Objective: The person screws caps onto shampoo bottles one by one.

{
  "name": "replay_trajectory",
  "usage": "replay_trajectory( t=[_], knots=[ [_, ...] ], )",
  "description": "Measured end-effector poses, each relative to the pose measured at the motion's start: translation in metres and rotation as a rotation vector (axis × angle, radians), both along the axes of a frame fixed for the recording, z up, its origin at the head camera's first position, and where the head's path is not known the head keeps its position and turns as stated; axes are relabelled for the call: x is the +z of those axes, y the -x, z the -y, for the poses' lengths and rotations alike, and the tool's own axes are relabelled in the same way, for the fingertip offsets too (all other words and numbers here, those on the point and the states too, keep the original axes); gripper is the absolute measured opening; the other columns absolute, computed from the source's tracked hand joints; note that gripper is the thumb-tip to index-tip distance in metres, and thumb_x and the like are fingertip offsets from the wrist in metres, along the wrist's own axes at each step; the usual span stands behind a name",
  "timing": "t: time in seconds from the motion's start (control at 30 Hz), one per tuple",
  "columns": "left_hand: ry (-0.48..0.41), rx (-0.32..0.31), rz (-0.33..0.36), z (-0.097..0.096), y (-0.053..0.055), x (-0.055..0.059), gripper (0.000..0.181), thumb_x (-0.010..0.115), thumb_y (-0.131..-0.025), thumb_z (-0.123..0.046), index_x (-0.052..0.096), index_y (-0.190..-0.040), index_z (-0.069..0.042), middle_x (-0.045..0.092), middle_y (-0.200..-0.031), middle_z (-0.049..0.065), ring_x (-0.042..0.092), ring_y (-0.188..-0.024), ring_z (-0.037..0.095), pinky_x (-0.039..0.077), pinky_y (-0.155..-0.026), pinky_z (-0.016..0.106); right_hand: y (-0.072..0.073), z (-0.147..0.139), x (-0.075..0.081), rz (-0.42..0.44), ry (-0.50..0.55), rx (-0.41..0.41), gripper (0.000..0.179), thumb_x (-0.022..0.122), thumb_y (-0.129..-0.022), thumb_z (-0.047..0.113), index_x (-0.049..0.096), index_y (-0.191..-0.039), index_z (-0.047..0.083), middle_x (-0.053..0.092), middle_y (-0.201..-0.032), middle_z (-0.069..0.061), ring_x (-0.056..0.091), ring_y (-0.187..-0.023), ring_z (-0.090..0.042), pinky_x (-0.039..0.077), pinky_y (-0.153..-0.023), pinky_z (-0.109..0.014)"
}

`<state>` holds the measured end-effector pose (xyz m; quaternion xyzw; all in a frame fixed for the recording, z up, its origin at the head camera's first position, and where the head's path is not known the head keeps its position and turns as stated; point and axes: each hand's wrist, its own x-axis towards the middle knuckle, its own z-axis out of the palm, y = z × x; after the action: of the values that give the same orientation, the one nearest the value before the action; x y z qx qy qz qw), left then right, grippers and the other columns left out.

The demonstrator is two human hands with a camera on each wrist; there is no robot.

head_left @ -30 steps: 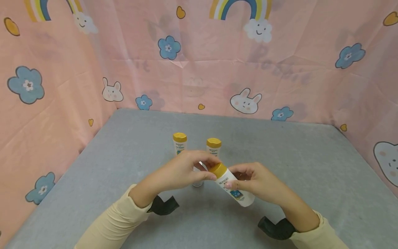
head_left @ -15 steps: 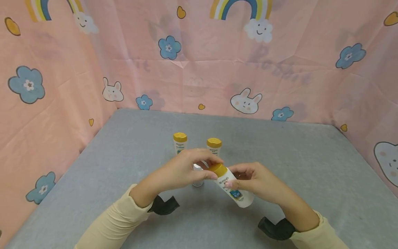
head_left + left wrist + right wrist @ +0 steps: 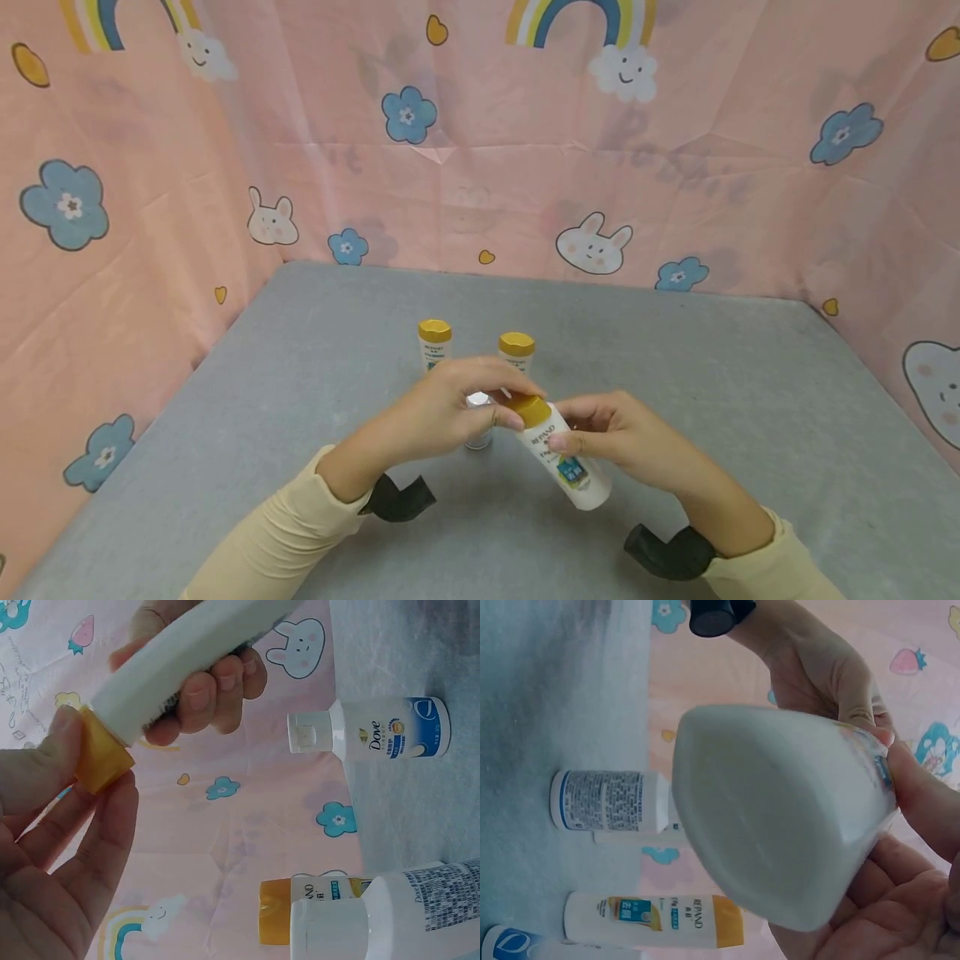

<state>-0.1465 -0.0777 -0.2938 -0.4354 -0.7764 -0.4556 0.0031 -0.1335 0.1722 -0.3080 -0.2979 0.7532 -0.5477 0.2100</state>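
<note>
Between both hands, a white lotion-type bottle [image 3: 570, 468] with a "REPAND" label tilts above the table. Its gold cap [image 3: 529, 411] is pinched between the thumb and fingers of my left hand [image 3: 453, 408]. My right hand [image 3: 626, 433] grips the bottle's body, thumb across the label. The right wrist view looks onto the bottle's flat white base [image 3: 757, 810]. In the left wrist view the cap [image 3: 103, 754] sits on the bottle's neck end. A small white bottle [image 3: 478, 435] stands behind my left hand, partly covered by it.
Two gold-capped bottles stand farther back, one left [image 3: 435, 337] and one right [image 3: 517, 350], their lower parts hidden by my hand. The left wrist view shows a white-and-blue Dove bottle [image 3: 390, 731]. A pink patterned curtain [image 3: 480, 167] surrounds the grey table [image 3: 720, 400].
The held bottle's base has swung slightly down and toward me, so it stands a little steeper. My left fingers have shifted slightly right over the cap; both hands keep their hold.
</note>
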Motion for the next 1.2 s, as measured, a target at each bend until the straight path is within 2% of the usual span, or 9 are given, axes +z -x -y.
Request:
replay_trajectory(
  t=[0.13, 0.27, 0.33, 0.43, 0.5, 0.6, 0.8, 1.03, 1.2],
  knots=[
    [-0.021, -0.036, -0.037, 0.0, -0.001, 0.001, 0.027, 0.075, -0.086, -0.009, 0.072, -0.112, -0.006, 0.072, -0.109, 0.005, 0.064, -0.098, 0.01, 0.057, -0.085, 0.025, 0.001, -0.003, -0.001, 0.058, 0.041, 0.039, 0.038, 0.06, -0.099, 0.015, 0.06, -0.125, -0.013, 0.073, -0.097, 0.005, 0.067, -0.087, -0.011, 0.058, -0.078, -0.032],
    [-0.038, -0.054, -0.036, 0.0, -0.001, 0.003, 0.029, 0.075, -0.085, -0.008, 0.072, -0.113, -0.005, 0.072, -0.11, 0.006, 0.063, -0.1, 0.012, 0.057, -0.085, 0.027, 0.001, -0.004, 0.0, 0.078, 0.063, 0.034, 0.038, 0.06, -0.099, 0.014, 0.059, -0.125, -0.014, 0.073, -0.099, 0.004, 0.067, -0.089, -0.012, 0.058, -0.079, -0.032],
    [-0.027, -0.002, -0.016, 0.0, -0.002, 0.004, 0.035, 0.078, -0.083, -0.009, 0.071, -0.117, -0.005, 0.072, -0.112, 0.006, 0.064, -0.1, 0.012, 0.057, -0.086, 0.024, -0.001, -0.002, 0.001, 0.028, 0.035, -0.027, 0.037, 0.063, -0.097, 0.015, 0.062, -0.123, -0.012, 0.073, -0.099, 0.001, 0.067, -0.088, -0.011, 0.058, -0.077, -0.032],
    [0.027, 0.135, 0.047, -0.002, -0.004, 0.006, 0.041, 0.082, -0.082, -0.018, 0.07, -0.121, -0.008, 0.071, -0.106, 0.002, 0.063, -0.094, 0.01, 0.057, -0.084, 0.02, -0.006, 0.003, 0.002, -0.109, -0.041, -0.164, 0.033, 0.07, -0.093, 0.018, 0.069, -0.119, -0.003, 0.074, -0.097, -0.003, 0.066, -0.085, -0.009, 0.058, -0.072, -0.031],
    [0.087, 0.222, 0.084, -0.004, -0.005, 0.005, 0.039, 0.082, -0.082, -0.027, 0.072, -0.116, -0.012, 0.07, -0.097, -0.003, 0.062, -0.088, 0.006, 0.056, -0.081, 0.019, -0.009, 0.007, 0.002, -0.208, -0.103, -0.237, 0.03, 0.074, -0.09, 0.021, 0.073, -0.114, 0.003, 0.074, -0.094, -0.003, 0.065, -0.082, -0.006, 0.057, -0.069, -0.028],
    [0.131, 0.275, 0.118, -0.006, -0.005, 0.005, 0.029, 0.08, -0.083, -0.033, 0.075, -0.106, -0.015, 0.066, -0.086, -0.007, 0.059, -0.081, 0.004, 0.055, -0.075, 0.02, -0.013, 0.012, 0.002, -0.297, -0.149, -0.287, 0.026, 0.076, -0.088, 0.021, 0.075, -0.111, 0.008, 0.074, -0.091, -0.001, 0.065, -0.079, -0.005, 0.056, -0.064, -0.026],
    [0.103, 0.224, 0.08, -0.006, -0.006, 0.003, 0.026, 0.08, -0.085, -0.026, 0.074, -0.105, -0.01, 0.065, -0.084, -0.004, 0.058, -0.076, 0.003, 0.055, -0.071, 0.019, -0.015, 0.014, 0.002, -0.329, -0.16, -0.281, 0.025, 0.075, -0.088, 0.022, 0.075, -0.11, 0.009, 0.074, -0.091, 0.001, 0.064, -0.078, -0.004, 0.056, -0.064, -0.026],
    [0.097, 0.154, 0.056, -0.004, -0.004, 0.003, 0.035, 0.08, -0.084, -0.021, 0.071, -0.114, -0.005, 0.068, -0.092, 0.001, 0.061, -0.082, 0.005, 0.056, -0.077, 0.017, -0.01, 0.009, 0.003, -0.242, -0.141, -0.231, 0.028, 0.074, -0.089, 0.02, 0.074, -0.112, 0.004, 0.074, -0.094, -0.005, 0.064, -0.082, -0.006, 0.056, -0.069, -0.029],
    [0.129, 0.206, 0.148, -0.005, -0.004, 0.004, 0.042, 0.08, -0.085, -0.025, 0.069, -0.12, -0.005, 0.068, -0.094, 0.0, 0.06, -0.086, 0.006, 0.056, -0.077, 0.017, -0.011, 0.011, 0.004, -0.297, -0.18, -0.285, 0.028, 0.078, -0.086, 0.024, 0.076, -0.109, 0.009, 0.074, -0.091, 0.0, 0.063, -0.08, -0.005, 0.054, -0.066, -0.026]
  ],
)
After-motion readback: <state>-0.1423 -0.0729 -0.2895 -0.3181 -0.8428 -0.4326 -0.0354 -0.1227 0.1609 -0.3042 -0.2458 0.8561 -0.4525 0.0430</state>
